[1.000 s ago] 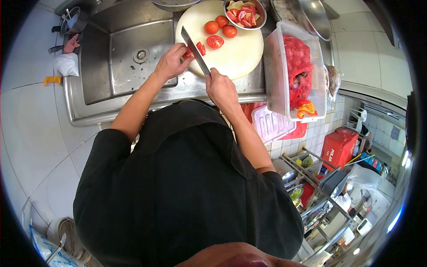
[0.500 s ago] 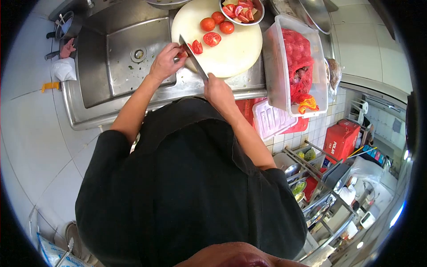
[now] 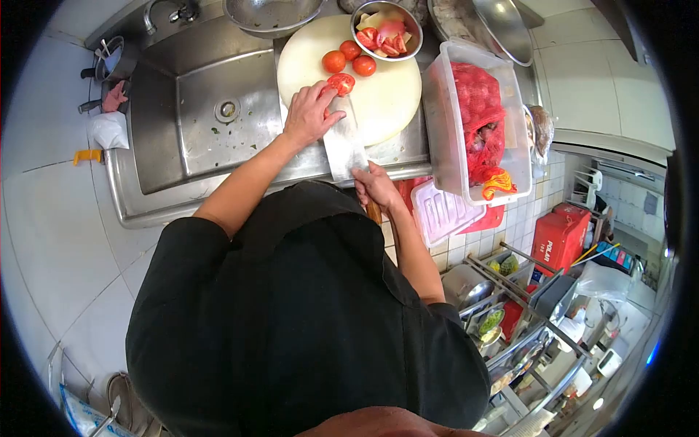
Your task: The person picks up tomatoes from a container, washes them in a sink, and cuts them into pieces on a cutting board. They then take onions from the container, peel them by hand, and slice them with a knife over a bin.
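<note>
My right hand (image 3: 377,186) grips the wooden handle of a cleaver (image 3: 345,146). Its wide blade lies tilted nearly flat over the near edge of the round white cutting board (image 3: 389,102). Over the board's left side, my left hand (image 3: 312,115) has its fingers stretched out and thumb apart, fingertips at the cut tomato half (image 3: 341,84). A small bit of red shows beneath that hand, mostly hidden. Behind the half sit several whole tomatoes (image 3: 334,61). A metal bowl (image 3: 418,45) at the board's far side holds tomato wedges, with a blurred pinkish piece over them.
Left of the board is a steel sink (image 3: 196,138) with green scraps. A clear plastic bin (image 3: 440,124) holding red mesh bags (image 3: 477,87) stands on the right. At the back rests a metal colander (image 3: 273,18). A shelf rack (image 3: 510,291) stands lower right.
My left hand has moved right and away from me to the tomato half. The cleaver has turned from edge-down to nearly flat, and my right hand has come nearer my body.
</note>
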Action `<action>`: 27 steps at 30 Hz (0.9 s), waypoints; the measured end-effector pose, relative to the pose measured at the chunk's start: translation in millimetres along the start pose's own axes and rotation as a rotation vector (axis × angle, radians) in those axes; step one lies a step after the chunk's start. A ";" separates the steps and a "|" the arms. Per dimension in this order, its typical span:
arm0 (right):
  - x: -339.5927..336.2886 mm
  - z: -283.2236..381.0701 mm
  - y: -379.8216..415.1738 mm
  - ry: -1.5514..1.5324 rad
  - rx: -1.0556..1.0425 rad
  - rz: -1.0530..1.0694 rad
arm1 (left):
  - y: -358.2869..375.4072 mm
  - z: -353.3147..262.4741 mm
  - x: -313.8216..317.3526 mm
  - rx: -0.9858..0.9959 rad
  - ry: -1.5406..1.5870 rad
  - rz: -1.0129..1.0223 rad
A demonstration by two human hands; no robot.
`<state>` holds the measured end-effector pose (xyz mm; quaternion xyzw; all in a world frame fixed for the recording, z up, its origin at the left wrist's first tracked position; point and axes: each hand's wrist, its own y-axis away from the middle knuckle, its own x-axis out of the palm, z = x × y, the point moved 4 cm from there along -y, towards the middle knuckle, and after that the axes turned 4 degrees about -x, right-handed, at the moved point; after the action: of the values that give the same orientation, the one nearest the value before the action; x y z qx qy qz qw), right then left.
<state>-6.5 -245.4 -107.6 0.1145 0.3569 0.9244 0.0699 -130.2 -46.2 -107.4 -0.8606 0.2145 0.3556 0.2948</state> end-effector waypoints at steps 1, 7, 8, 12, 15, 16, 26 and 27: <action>1.7 5.9 -0.9 0.031 -0.011 0.018 | -0.7 1.0 0.7 0.014 0.034 -0.033; -3.9 49.1 33.6 0.109 -0.069 -0.030 | -32.8 -28.9 -14.7 0.131 0.172 -0.258; -8.3 60.0 36.2 0.164 -0.134 -0.069 | -51.4 -37.0 -17.0 0.173 0.185 -0.277; -23.1 97.5 36.6 0.060 -0.320 -0.279 | -141.8 -51.2 -2.5 0.214 0.337 -0.171; -37.3 100.5 34.5 0.015 -0.350 -0.390 | -176.3 -46.5 7.9 0.313 0.197 -0.288; -41.2 97.1 37.1 0.043 -0.351 -0.422 | -177.6 -41.3 2.1 0.302 0.194 -0.275; -28.0 13.5 38.5 0.257 -0.144 -0.413 | -22.2 14.6 29.0 0.049 0.102 0.029; -25.5 14.8 34.8 0.332 -0.133 -0.423 | -22.4 16.1 28.9 0.122 0.157 -0.024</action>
<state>20.2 -266.9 -77.6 -0.1206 0.3181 0.9167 0.2095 -106.1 -23.7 -130.0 -0.8688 0.2480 0.2696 0.3332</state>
